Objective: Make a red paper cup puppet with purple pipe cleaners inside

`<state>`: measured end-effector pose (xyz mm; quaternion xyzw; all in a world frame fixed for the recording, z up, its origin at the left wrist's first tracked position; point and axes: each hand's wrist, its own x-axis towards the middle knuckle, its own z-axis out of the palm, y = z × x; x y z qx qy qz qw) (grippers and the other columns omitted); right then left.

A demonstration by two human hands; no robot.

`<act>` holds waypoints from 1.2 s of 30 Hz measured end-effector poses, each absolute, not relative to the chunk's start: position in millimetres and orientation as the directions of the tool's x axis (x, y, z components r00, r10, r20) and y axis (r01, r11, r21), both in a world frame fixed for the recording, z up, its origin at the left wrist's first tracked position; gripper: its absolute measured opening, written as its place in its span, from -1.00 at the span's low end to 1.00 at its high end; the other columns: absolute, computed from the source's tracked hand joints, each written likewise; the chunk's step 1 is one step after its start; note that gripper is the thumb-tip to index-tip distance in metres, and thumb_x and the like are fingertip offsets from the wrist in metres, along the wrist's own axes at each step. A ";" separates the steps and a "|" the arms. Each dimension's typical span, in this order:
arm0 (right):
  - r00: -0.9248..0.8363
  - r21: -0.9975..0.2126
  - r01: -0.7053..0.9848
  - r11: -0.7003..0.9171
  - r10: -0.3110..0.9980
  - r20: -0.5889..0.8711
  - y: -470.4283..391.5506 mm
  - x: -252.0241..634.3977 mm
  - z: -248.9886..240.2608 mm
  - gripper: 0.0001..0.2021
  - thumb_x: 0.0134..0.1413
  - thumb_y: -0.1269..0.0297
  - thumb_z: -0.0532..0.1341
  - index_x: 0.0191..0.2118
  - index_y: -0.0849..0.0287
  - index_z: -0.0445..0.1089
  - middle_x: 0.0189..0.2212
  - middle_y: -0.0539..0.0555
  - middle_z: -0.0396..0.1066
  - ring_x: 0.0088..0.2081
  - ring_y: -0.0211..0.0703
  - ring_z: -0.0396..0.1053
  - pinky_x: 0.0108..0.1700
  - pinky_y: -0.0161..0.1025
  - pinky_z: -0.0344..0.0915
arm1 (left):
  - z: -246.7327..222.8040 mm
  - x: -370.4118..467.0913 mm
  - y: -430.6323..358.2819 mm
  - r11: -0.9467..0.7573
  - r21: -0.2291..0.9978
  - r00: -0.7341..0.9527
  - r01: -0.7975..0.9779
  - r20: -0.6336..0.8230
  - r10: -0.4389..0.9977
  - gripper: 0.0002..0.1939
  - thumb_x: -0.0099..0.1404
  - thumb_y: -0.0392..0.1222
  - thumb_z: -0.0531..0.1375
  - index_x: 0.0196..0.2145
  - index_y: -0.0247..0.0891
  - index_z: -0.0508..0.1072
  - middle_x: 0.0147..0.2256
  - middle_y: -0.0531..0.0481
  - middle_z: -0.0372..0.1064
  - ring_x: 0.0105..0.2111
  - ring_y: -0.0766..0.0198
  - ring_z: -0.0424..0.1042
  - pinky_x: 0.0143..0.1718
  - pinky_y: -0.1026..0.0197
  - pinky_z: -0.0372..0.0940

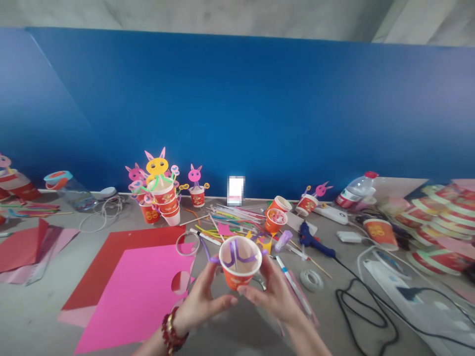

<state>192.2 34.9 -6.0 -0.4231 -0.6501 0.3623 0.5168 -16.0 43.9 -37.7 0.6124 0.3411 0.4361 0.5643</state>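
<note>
An orange paper cup with a white rim is held upright between both hands at the lower centre. Purple pipe cleaners bend inside it and stick out past the rim on both sides. My left hand, with a beaded bracelet at the wrist, grips the cup's left side, its thumb near the front. The right side is held by my right hand, whose thumb rests on the cup's front. Most of the fingers behind the cup are hidden.
Pink paper over red sheets lies left. Decorated cups stand at the back left. Loose sticks and pipe cleaners lie behind the hands. To the right are a blue glue gun, a tape roll, black cable, a bottle and stacked cups.
</note>
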 end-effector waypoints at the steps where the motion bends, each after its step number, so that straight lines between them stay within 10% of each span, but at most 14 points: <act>1: -0.127 -0.905 0.187 0.383 0.923 0.364 31.7 191.0 -6.6 -0.38 -0.02 0.18 0.46 0.16 0.03 0.30 0.04 0.18 0.45 0.06 0.14 0.41 0.12 -0.02 0.32 | -37.3 -20.0 45.3 -0.182 0.981 0.377 -0.063 0.192 0.906 -0.17 0.01 -0.12 0.50 0.22 -0.16 0.34 0.18 -0.24 0.34 0.22 -0.18 0.26 0.27 -0.14 0.14; 13: -0.213 -0.865 0.096 0.493 0.859 0.466 28.5 213.8 32.4 -0.22 -0.05 -0.41 0.22 0.17 0.01 0.36 0.19 0.28 0.27 0.19 0.30 0.27 0.17 0.11 0.29 | -15.4 -22.2 47.4 -0.274 0.959 0.413 -0.071 0.278 0.867 -0.40 0.01 -0.32 0.47 0.05 -0.19 0.54 -0.05 -0.24 0.54 0.14 -0.21 0.36 0.20 -0.09 0.24; 21: -0.354 -0.737 0.395 0.548 0.832 0.428 41.1 204.0 93.2 -0.87 0.16 0.28 0.32 -0.15 0.03 0.49 -0.10 0.14 0.46 0.00 0.07 0.41 0.07 -0.02 0.32 | -12.8 -14.4 49.0 -0.413 0.910 0.533 -0.041 0.370 0.761 -0.28 0.16 -0.33 0.37 0.26 -0.15 0.33 0.17 -0.24 0.38 0.12 -0.11 0.39 0.17 -0.02 0.26; 36: -0.235 -0.930 0.248 0.272 0.948 0.214 67.1 193.0 91.1 -0.82 0.21 0.16 0.27 -0.32 0.12 0.32 -0.50 -0.06 0.36 -0.48 -0.25 0.35 -0.40 -0.30 0.30 | -14.9 -11.2 44.5 -0.104 0.982 0.530 -0.155 0.172 0.831 -0.35 0.24 -0.18 0.34 0.25 -0.20 0.30 0.11 -0.23 0.41 0.09 -0.08 0.38 0.10 0.03 0.29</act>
